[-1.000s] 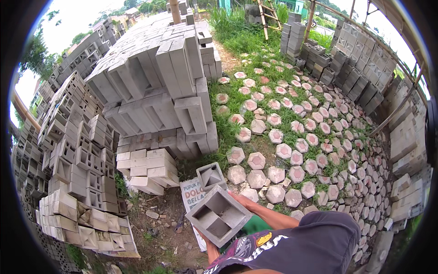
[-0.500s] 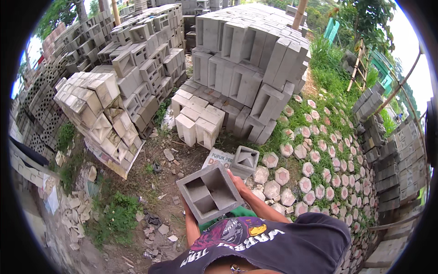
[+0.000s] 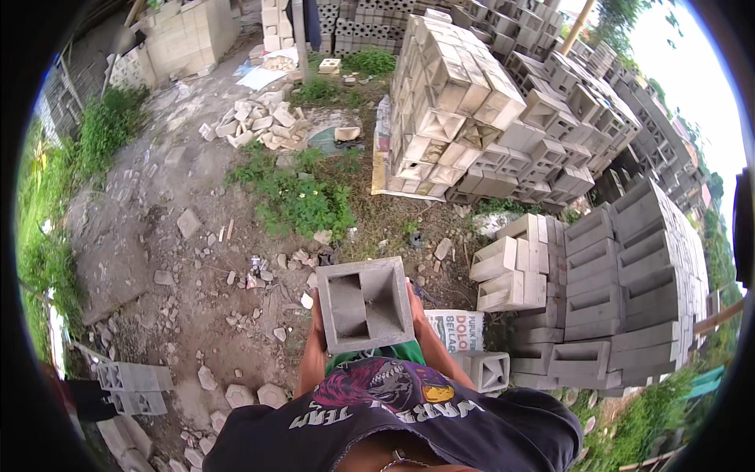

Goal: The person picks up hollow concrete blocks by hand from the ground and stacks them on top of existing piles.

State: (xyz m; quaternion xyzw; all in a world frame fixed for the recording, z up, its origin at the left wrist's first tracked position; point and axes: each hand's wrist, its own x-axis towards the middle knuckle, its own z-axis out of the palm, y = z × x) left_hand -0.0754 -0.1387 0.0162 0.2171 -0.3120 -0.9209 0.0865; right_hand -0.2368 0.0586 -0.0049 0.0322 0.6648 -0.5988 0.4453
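A square grey concrete ventilation block (image 3: pixel 365 305) is held up in front of my chest, its hollow, angled inner faces turned toward me. My left hand (image 3: pixel 315 329) grips its left side and my right hand (image 3: pixel 418 313) grips its right side. The fingers of both hands are mostly hidden behind the block. Close to my right forearm, a similar grey block (image 3: pixel 487 371) rests on the ground, partly covered by my shirt. A printed sack (image 3: pixel 458 329) lies flat beside that block.
Tall stacks of pale blocks (image 3: pixel 452 102) and grey blocks (image 3: pixel 590 295) stand ahead and to the right. A few pale blocks (image 3: pixel 511 271) sit low before the grey stack. Green weeds (image 3: pixel 303 204) and a rubble heap (image 3: pixel 263 122) lie ahead. Stones litter the dirt ground (image 3: pixel 173 252).
My body has turned left, so the stacks now appear farther right and the rubble heap is ahead. The ventilation block has stayed between both hands and now looks less tilted.
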